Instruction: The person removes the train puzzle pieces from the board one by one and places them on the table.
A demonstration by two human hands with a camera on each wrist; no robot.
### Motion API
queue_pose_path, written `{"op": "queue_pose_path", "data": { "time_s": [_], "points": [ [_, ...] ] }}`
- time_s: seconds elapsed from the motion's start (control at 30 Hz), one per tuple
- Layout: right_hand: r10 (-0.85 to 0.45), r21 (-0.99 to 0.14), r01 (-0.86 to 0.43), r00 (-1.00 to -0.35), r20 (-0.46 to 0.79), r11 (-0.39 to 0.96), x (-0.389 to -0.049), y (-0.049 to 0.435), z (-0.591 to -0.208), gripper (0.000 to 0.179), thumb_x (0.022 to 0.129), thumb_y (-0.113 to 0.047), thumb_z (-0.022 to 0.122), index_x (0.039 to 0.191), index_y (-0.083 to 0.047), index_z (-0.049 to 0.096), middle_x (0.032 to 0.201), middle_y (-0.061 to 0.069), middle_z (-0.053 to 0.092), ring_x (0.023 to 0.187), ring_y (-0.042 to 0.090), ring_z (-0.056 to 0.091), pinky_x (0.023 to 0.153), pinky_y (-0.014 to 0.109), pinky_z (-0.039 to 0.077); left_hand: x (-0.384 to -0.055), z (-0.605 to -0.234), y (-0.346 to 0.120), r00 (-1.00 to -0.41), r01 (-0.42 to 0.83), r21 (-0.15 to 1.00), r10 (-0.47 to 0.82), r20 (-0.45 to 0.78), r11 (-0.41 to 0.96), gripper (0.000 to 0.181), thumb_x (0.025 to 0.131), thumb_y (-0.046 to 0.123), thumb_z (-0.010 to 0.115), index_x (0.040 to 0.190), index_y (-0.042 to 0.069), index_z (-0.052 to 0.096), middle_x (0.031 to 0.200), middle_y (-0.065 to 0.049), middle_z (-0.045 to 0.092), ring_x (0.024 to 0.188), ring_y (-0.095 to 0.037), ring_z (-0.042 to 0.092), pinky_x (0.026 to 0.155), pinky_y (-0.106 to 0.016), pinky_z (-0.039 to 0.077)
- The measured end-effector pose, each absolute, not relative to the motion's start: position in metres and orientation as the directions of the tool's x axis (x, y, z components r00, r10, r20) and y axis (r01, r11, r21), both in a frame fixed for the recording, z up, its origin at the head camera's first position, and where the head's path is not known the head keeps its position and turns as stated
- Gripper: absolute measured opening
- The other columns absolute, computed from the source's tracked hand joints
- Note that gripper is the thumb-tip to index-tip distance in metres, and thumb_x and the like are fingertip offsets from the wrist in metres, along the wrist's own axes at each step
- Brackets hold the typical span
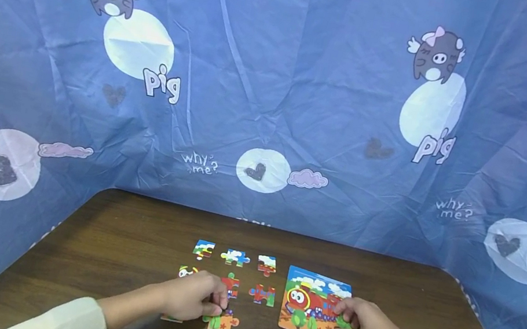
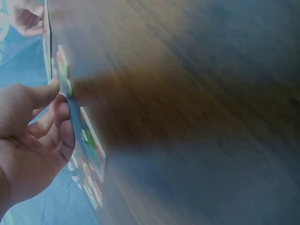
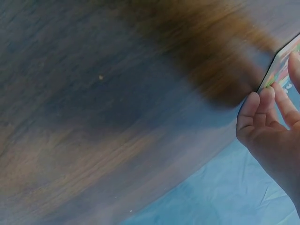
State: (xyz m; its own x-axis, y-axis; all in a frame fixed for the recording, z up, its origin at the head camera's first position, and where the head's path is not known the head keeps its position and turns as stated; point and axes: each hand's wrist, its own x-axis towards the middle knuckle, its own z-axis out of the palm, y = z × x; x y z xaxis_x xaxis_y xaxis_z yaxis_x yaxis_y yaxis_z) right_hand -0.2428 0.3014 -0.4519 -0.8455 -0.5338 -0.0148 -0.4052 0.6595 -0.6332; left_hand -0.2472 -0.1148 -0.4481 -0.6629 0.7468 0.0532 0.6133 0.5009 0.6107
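Note:
My left hand reaches in from the left and pinches a jigsaw piece with orange ground and a green tree at the front of the loose pieces. In the left wrist view, the thumb and fingers meet right at its edge. To the right lies a square puzzle board with a red cartoon train picture. The right hand holds this board at its right side, fingers curled and thumb tip over the picture. In the right wrist view, several fingertips sit against the edge of the board.
Loose pieces lie in rough rows: a back left piece, a blue sky piece, a back right piece, and a red piece. The left hand partly covers others. A blue printed cloth encloses the dark wooden table.

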Motion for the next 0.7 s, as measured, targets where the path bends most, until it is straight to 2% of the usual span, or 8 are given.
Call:
{"op": "queue_pose_path", "data": {
  "time_s": [0.1, 0.33, 0.53, 0.7],
  "points": [
    [-0.544, -0.642, -0.404, -0.839, -0.023, 0.651, -0.241, 0.302, -0.45, 0.036, 0.089, -0.029, 0.081, 0.111, -0.005, 0.065, 0.092, 0.004, 0.056, 0.074, 0.009, 0.051, 0.064, 0.026, 0.045, -0.247, -0.446, -0.109, -0.657, 0.607, 0.635, 0.751, 0.063, 0.477, 0.007, 0.094, 0.004, 0.072, 0.091, 0.009, 0.069, 0.08, 0.01, 0.064, 0.071, 0.001, 0.055, 0.069, -0.019, 0.051],
    [-0.584, -0.726, -0.367, -0.81, -0.059, 0.582, -0.243, 0.312, -0.452, 0.051, 0.082, -0.018, 0.087, 0.124, 0.0, 0.064, 0.1, 0.009, 0.055, 0.081, 0.014, 0.053, 0.069, 0.025, 0.048, -0.248, -0.437, -0.088, -0.646, 0.623, 0.623, 0.76, 0.069, 0.473, 0.005, 0.097, 0.013, 0.071, 0.094, 0.01, 0.069, 0.085, 0.013, 0.065, 0.076, 0.0, 0.058, 0.073, -0.019, 0.051],
    [-0.566, -0.741, -0.326, -0.82, -0.088, 0.587, -0.242, 0.314, -0.453, 0.053, 0.078, -0.014, 0.089, 0.124, -0.001, 0.064, 0.102, 0.009, 0.055, 0.082, 0.016, 0.054, 0.07, 0.025, 0.049, -0.252, -0.434, -0.064, -0.638, 0.614, 0.643, 0.767, 0.064, 0.458, 0.004, 0.098, 0.013, 0.07, 0.095, 0.01, 0.069, 0.083, 0.013, 0.064, 0.074, 0.001, 0.057, 0.07, -0.019, 0.051],
    [-0.567, -0.747, -0.321, -0.819, -0.09, 0.583, -0.242, 0.314, -0.452, 0.053, 0.078, -0.013, 0.089, 0.123, 0.0, 0.064, 0.102, 0.01, 0.055, 0.082, 0.016, 0.054, 0.07, 0.025, 0.049, -0.256, -0.43, -0.038, -0.62, 0.653, 0.6, 0.781, 0.072, 0.463, 0.004, 0.098, 0.012, 0.07, 0.094, 0.014, 0.069, 0.087, 0.014, 0.065, 0.079, 0.003, 0.058, 0.074, -0.017, 0.05]
  ]
}}
